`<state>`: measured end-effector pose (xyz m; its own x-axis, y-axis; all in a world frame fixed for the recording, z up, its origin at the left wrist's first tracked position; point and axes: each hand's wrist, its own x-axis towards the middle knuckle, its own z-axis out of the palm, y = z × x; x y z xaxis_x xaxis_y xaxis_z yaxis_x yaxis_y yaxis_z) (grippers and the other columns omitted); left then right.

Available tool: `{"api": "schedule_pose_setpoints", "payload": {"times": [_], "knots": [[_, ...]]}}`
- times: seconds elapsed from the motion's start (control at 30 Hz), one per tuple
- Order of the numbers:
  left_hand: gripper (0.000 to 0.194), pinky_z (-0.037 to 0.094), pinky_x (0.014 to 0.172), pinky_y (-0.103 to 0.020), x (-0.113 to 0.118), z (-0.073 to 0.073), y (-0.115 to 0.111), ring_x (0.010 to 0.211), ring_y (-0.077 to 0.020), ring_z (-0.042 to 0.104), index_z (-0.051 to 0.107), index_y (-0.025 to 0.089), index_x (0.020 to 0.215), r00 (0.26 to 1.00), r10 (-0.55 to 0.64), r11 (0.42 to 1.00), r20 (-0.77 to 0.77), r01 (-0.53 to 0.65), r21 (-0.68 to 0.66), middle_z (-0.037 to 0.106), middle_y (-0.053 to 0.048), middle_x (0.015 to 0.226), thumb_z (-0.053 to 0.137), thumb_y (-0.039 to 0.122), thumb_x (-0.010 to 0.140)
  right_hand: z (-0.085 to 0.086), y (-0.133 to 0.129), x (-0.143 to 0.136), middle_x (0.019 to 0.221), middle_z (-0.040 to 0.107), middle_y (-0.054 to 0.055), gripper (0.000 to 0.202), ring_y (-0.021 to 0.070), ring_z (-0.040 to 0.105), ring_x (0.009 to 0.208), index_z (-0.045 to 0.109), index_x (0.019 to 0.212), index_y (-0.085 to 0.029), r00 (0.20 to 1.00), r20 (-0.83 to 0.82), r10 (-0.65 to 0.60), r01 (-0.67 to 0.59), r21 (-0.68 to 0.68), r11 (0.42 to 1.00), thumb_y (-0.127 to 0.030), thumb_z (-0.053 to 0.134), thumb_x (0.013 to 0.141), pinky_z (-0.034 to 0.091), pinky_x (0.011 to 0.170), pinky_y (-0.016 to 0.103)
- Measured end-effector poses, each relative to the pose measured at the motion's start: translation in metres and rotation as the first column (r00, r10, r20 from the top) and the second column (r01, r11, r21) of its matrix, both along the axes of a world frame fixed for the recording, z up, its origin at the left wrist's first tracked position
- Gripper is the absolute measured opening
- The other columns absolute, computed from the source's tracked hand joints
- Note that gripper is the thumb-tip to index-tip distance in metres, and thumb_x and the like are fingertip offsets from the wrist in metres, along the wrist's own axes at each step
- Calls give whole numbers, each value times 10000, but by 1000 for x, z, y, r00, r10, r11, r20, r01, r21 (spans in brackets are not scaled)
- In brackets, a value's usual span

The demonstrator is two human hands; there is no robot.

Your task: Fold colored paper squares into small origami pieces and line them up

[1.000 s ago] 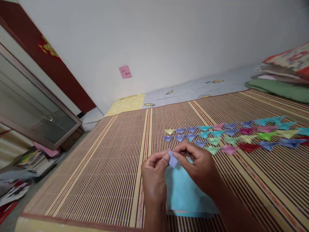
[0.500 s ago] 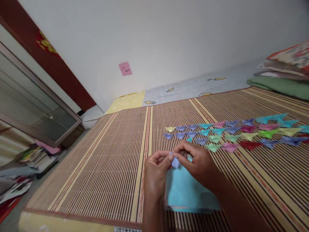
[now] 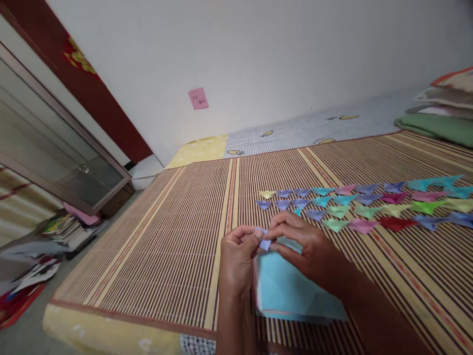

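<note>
A small lavender folded paper [image 3: 265, 244] is held up between my two hands, above the near part of the striped mat. My left hand [image 3: 236, 259] pinches its left side between thumb and fingers. At the other side, the fingertips of my right hand [image 3: 308, 246] close on the paper's edge, the thumb below and the fingers above. Beneath both hands lies a stack of square paper [image 3: 295, 288] with a light blue sheet on top. Beyond my right hand, several small folded paper figures [image 3: 364, 225] in many colours stand in rows.
The striped mat [image 3: 166, 246] covers a bed whose sheet [image 3: 111, 328] shows at the near edge. Folded bedding [image 3: 436, 127] is piled at the far right. A pink note [image 3: 198, 98] is on the wall. Books [image 3: 70, 229] lie at left, below a glass-paned door [image 3: 74, 143].
The lavender paper has turned slightly in my fingers and its lower point looks broader. My right fingers have spread a little along it. The whole view has shifted slightly.
</note>
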<state>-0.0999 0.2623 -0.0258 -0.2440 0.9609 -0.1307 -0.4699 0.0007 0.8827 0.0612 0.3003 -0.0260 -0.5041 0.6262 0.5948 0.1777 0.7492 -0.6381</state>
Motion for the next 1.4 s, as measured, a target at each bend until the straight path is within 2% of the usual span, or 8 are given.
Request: {"api": "schedule_pose_setpoints", "payload": {"times": [0.13, 0.3, 0.63, 0.87, 1.03, 1.2, 1.4], "knots": [[279, 497, 530, -169, 4, 1, -1, 522, -86, 627, 747, 125, 707, 1000, -3, 1000, 5, 2, 23, 731, -22, 619, 945, 290, 600, 0, 0, -2, 964, 602, 25, 115, 182, 603, 940, 683, 932, -211, 1000, -11, -25, 25, 15, 1000, -117, 622, 960, 484, 829, 318], [207, 574, 624, -205, 9, 4, -3, 597, -111, 694, 753, 135, 736, 999, 2, 999, -47, 0, 54, 745, -17, 661, 900, 267, 675, 2, -1, -4, 901, 582, 26, 159, 184, 582, 882, 635, 856, -189, 998, -26, -63, 63, -3, 998, -127, 564, 985, 472, 790, 324], [131, 580, 658, -216, 6, 4, -4, 614, -124, 712, 754, 135, 755, 988, -13, 998, -154, 23, 63, 739, -15, 665, 841, 233, 746, 5, -5, -7, 893, 589, 12, 152, 180, 588, 873, 624, 805, -203, 992, -69, -105, 95, -137, 986, -92, 600, 906, 454, 771, 320], [130, 561, 628, -202, 8, 6, -3, 607, -117, 685, 766, 136, 738, 966, -5, 998, -259, 22, 66, 730, -13, 656, 807, 256, 768, 5, -5, -10, 834, 573, 3, 175, 175, 573, 817, 584, 734, -201, 989, -75, -128, 110, -209, 972, -71, 588, 852, 442, 740, 322], [200, 576, 654, -228, 5, 9, -4, 647, -133, 692, 777, 134, 746, 961, -25, 996, -275, 47, 72, 757, -42, 706, 815, 328, 776, 6, -4, -10, 814, 573, -3, 196, 171, 569, 797, 544, 732, -210, 987, -110, -120, 99, -179, 979, -43, 572, 831, 445, 725, 317], [170, 572, 725, -230, 3, 11, -5, 726, -153, 742, 790, 145, 836, 962, -102, 991, -255, 121, 60, 803, -67, 790, 869, 220, 706, 7, -4, -8, 840, 594, 6, 200, 178, 580, 821, 541, 736, -214, 984, -129, -121, 100, -159, 982, -43, 574, 834, 461, 743, 324], [96, 570, 697, -222, 7, 11, -7, 705, -151, 740, 785, 143, 830, 958, -57, 993, -282, 84, 82, 800, -58, 766, 813, 206, 763, 7, -3, -10, 815, 563, 6, 191, 167, 569, 788, 542, 734, -208, 980, -132, -151, 130, -153, 980, -38, 559, 820, 455, 714, 309]]}}
